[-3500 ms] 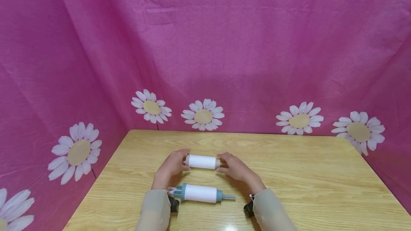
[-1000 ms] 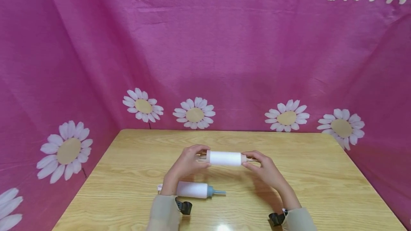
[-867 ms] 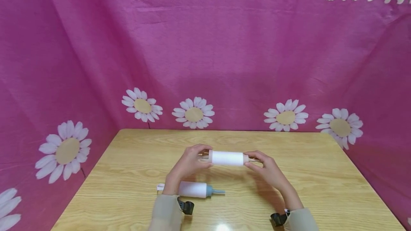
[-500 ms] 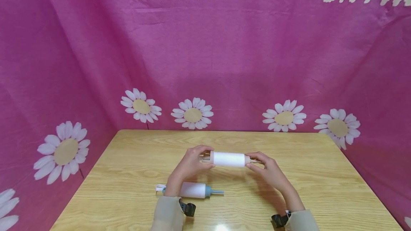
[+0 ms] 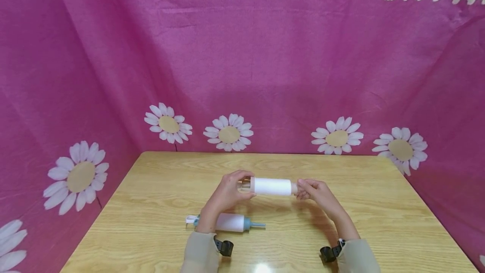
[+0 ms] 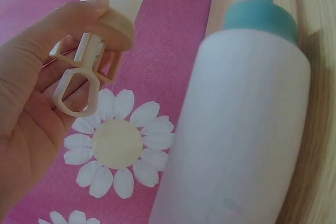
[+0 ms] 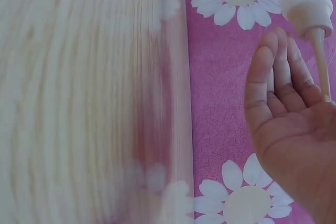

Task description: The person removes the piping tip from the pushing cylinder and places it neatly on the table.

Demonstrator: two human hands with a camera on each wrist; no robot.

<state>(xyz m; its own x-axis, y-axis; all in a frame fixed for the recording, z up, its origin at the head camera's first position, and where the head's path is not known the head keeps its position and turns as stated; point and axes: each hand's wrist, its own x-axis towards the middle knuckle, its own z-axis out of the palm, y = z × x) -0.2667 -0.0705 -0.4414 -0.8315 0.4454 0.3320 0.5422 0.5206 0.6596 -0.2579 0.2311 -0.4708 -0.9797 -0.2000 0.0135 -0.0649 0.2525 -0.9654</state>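
Note:
A large plastic syringe with a white barrel (image 5: 272,186) and beige ends is held level above the table. My left hand (image 5: 228,191) grips its flanged end; in the left wrist view the thumb presses on the beige collar (image 6: 113,29), above a plunger ring (image 6: 79,93). At the other end my right hand (image 5: 316,193) has its thumb over the nozzle. The right wrist view shows this nozzle (image 7: 320,59) running down to the hand, though the thumb is mostly out of view. A second syringe (image 5: 232,222), white with teal ends, lies partly hidden behind my left forearm.
The wooden table (image 5: 170,180) fills the lower part of the head view. Pink cloth (image 5: 265,75) with daisies hangs behind it and at both sides. A black wrist camera (image 5: 224,247) sits on the left wrist and another camera (image 5: 330,254) on the right.
Both hands have raised the beige-ended syringe off the table and carried it rightward. In the last half second the right hand has shifted from pinching the neck to over the nozzle.

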